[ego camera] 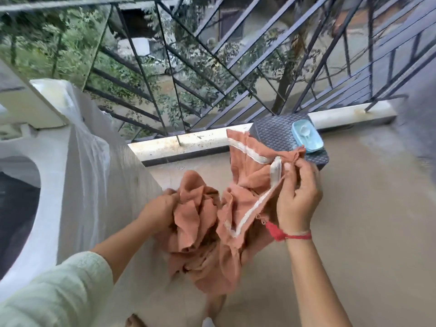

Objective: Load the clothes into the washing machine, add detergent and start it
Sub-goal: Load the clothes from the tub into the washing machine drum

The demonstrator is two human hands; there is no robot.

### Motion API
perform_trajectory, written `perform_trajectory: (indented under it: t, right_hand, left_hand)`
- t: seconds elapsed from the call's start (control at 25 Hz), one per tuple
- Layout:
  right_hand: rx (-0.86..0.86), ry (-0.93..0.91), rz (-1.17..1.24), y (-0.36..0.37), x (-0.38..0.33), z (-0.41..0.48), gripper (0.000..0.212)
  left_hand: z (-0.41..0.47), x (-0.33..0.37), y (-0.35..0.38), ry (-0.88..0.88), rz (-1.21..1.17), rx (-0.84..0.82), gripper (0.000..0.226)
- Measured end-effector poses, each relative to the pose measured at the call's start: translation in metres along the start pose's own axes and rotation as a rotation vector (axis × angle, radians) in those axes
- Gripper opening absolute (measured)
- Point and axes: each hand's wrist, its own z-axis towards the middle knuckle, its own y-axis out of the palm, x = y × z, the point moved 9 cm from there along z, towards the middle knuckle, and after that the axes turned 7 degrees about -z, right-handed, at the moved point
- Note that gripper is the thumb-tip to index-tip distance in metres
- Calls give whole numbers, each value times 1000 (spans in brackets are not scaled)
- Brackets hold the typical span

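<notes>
left hand grips a bunch of the orange cloth, right hand pinches its white-trimmed edge, so it hangs over the balcony floor just beside the washing machine. the machine's top is open. at the floor's far edge by the railing sits a dark box with a blue soap dish on its right edge.

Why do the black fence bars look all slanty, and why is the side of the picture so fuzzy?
In the head view the wide-angle lens slants and stretches the railing; in the same head view the edges smear, so the washing machine looks soft, while the orange cloth in the left hand and right hand is sharper; the light is even daylight, no glare.
</notes>
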Motion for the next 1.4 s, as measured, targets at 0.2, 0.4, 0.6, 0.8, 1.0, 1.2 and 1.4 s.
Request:
perform_trajectory:
  t: [0.2, 0.4, 0.6, 0.8, 1.0, 1.2, 1.4]
  right_hand:
    - [-40, -78, 152, -32, -87, 35, 13]
    - [-383, -182, 343, -26, -166, 30, 24]
    - [-483, -372, 441, -41, -228, 34, 27]
    - [-293, -270, 267, -63, -205, 52, 20]
    - [-306, -213, 165, -52, -197, 43, 17]
    - [-814, -264, 154, 15, -224, -6, 32]
    - [-793, -60, 319, 15, -190, -8, 29]
  left_hand:
    - [-19, 45, -35, 84, -70, -19, 13]
    - [-51, 101, -122, 165, -771, 90, 18]
    - [-105, 170, -179, 527, -982, -155, 68]
    - [-140, 157, -201, 553, -937, -202, 65]
    - [-149, 107, -246, 446, -1126, 462, 24]
    - [-161, 139, -228, 590, -1280, 285, 24]
    - [-167, 133, -230, 517, -1141, 256, 25]
